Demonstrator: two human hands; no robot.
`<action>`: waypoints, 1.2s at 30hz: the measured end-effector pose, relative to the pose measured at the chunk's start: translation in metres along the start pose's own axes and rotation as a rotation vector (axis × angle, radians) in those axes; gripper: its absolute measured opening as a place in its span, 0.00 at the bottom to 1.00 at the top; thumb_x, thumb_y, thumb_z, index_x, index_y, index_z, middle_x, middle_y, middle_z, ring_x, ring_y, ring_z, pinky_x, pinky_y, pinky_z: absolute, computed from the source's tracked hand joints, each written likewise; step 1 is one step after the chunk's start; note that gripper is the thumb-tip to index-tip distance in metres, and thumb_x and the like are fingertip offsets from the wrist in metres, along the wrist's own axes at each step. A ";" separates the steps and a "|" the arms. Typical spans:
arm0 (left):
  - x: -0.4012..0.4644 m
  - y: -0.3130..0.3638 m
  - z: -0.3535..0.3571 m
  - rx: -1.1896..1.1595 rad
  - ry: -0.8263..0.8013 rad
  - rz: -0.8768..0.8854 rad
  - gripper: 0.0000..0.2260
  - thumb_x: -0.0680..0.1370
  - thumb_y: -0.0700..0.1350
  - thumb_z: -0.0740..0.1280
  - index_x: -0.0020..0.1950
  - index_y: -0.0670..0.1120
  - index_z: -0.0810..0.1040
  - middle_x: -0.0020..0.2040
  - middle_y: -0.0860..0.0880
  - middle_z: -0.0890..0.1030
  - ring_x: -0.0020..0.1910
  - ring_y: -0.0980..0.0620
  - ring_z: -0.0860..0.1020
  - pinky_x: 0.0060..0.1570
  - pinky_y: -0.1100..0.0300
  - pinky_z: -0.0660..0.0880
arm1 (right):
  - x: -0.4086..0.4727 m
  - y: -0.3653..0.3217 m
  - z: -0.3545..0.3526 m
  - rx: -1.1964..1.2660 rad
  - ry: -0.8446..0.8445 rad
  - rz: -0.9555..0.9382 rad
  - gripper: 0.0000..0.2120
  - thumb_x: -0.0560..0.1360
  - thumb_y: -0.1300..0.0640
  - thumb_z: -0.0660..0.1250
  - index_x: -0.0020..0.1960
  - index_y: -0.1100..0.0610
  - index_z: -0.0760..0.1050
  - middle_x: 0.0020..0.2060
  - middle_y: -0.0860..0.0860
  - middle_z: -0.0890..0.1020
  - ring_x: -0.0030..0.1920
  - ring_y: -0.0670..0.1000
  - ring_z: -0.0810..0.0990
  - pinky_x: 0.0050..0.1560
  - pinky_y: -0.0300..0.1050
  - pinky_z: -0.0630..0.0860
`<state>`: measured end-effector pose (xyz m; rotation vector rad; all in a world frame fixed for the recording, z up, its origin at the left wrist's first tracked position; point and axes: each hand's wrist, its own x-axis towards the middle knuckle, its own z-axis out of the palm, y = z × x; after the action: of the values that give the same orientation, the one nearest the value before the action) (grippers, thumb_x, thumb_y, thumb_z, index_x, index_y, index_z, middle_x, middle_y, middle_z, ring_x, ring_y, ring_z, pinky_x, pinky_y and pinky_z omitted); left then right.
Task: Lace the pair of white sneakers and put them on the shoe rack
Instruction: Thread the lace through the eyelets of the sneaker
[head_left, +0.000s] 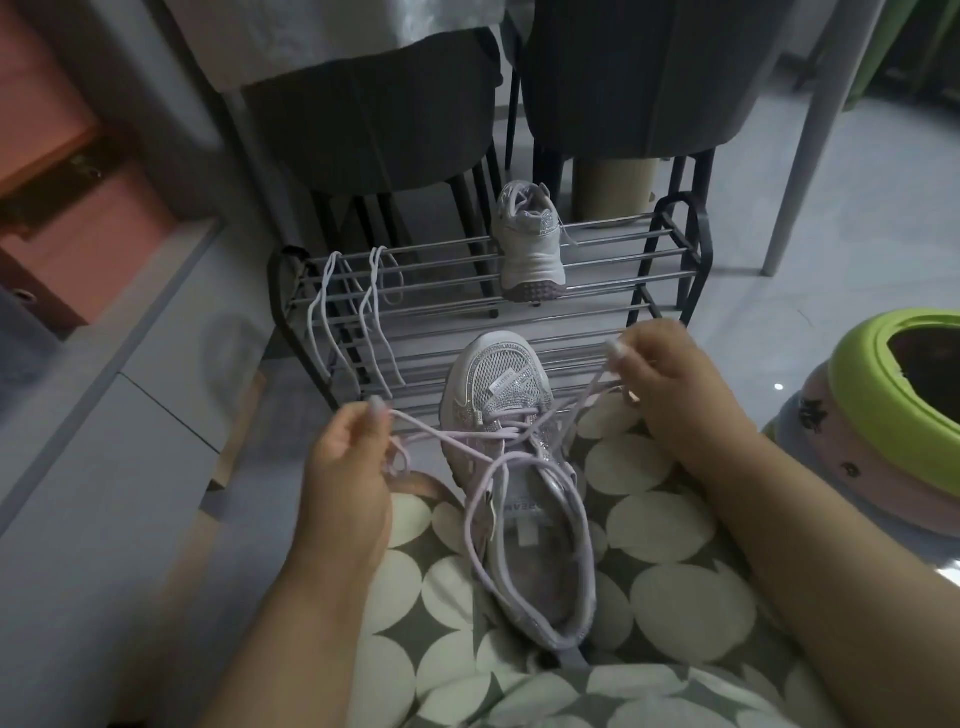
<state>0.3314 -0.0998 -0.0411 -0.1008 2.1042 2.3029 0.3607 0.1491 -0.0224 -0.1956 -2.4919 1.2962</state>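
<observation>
Head view: we see both hands pulling lace ends on one sneaker in the lap, the other sneaker on the rack.

The near sneaker (514, 467) lies on the person's lap, on grey fabric with pale dots (670, 525), toe toward the shoe rack (670, 260). Left hand (348, 467) has its grip clamped on one end of the lace (483, 519), pinched at the fingertips, pulled out to the left. Right hand (654, 374) has its grip clamped on the other end, pulled up to the right. Lace crosses through the lower eyelets; a slack loop sits over the shoe opening. Second sneaker (530, 244) stands on the rack's top bars. A spare lace (358, 312) is draped over the rack's left side. Green-rimmed tub (852, 395) on the floor at right.
</observation>
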 end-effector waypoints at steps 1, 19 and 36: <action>0.002 0.000 -0.002 -0.061 0.045 -0.004 0.11 0.80 0.48 0.61 0.38 0.50 0.76 0.32 0.55 0.76 0.34 0.53 0.71 0.39 0.56 0.69 | 0.001 0.001 -0.002 0.029 0.072 0.040 0.19 0.80 0.51 0.59 0.36 0.62 0.73 0.34 0.55 0.74 0.37 0.51 0.72 0.40 0.46 0.68; -0.006 -0.012 0.014 0.859 -0.373 0.397 0.19 0.73 0.69 0.57 0.41 0.56 0.76 0.48 0.57 0.71 0.55 0.55 0.67 0.52 0.65 0.64 | -0.017 -0.007 0.014 -0.513 -0.408 -0.344 0.20 0.72 0.34 0.55 0.46 0.48 0.76 0.46 0.45 0.70 0.52 0.48 0.65 0.57 0.49 0.66; -0.009 0.005 0.020 -0.284 -0.268 -0.084 0.11 0.77 0.49 0.59 0.38 0.45 0.63 0.26 0.52 0.63 0.21 0.59 0.59 0.22 0.67 0.58 | -0.012 -0.013 0.006 0.702 -0.206 0.217 0.17 0.80 0.52 0.56 0.34 0.55 0.60 0.24 0.48 0.63 0.23 0.47 0.58 0.24 0.40 0.58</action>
<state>0.3392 -0.0805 -0.0338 0.1081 1.6135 2.3939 0.3703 0.1338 -0.0173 -0.1685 -2.0365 2.2848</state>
